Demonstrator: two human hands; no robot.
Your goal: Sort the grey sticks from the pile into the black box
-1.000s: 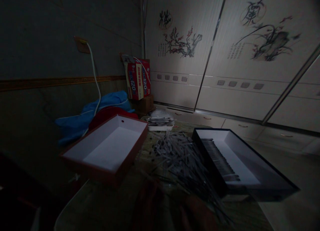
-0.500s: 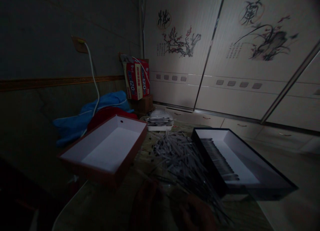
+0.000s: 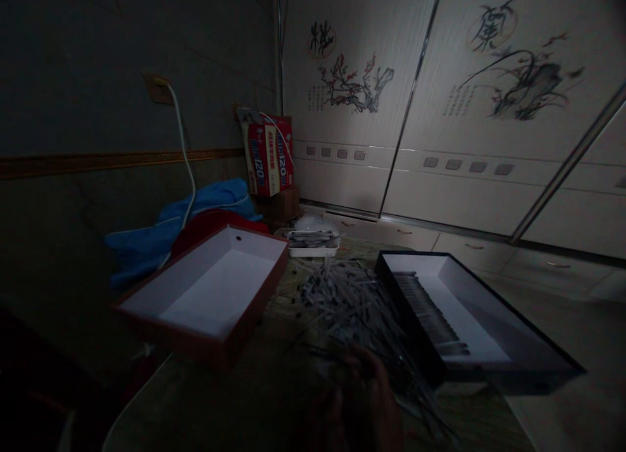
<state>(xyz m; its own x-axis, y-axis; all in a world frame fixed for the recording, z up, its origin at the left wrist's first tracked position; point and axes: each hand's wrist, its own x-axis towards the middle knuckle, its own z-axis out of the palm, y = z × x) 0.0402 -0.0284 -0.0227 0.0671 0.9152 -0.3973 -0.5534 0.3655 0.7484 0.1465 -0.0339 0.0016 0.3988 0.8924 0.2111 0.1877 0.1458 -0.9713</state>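
Observation:
Dim light leaves both hands dark at the bottom centre. My right hand [image 3: 374, 387] has its fingers bent at the near edge of a pile of thin clear and dark sticks [image 3: 349, 302]. Close beside it on the left, my left hand [image 3: 328, 416] is low and mostly in shadow. Whatever lies between the fingers is too dark to make out. Right of the pile, a dark box [image 3: 489, 321] with a white inside holds a row of sticks [image 3: 433, 315] along its left side.
An open reddish box [image 3: 215, 289] with a white inside stands at the left. Behind the pile is a white tray [image 3: 313, 250] of sticks. A blue cloth [image 3: 205, 201], a red carton [image 3: 268, 155] and a white cable [image 3: 182, 139] are farther back.
My left hand has moved right and down, close to my right hand. My right hand has shifted slightly left and up, towards the pile.

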